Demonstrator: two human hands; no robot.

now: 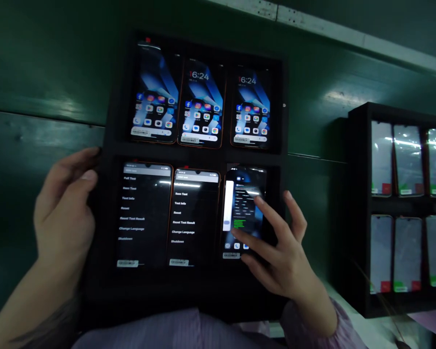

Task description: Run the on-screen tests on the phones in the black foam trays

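A black tray [109,155] holds two rows of three smartphones, all lit. My left hand [63,213] grips the tray's left edge, fingers curled round it. My right hand [279,252] rests over the bottom-right phone [245,194], fingers spread and touching its screen and lower edge. That phone shows a small test window and a white bar. The two phones to its left [145,213] show white menu text on black. The top-row phones [201,104] show home screens with app icons.
A second black tray [358,213] with phones under pale film and red and green tags stands at the right. A dark green surface [39,72] lies behind. Purple sleeves show at the bottom.
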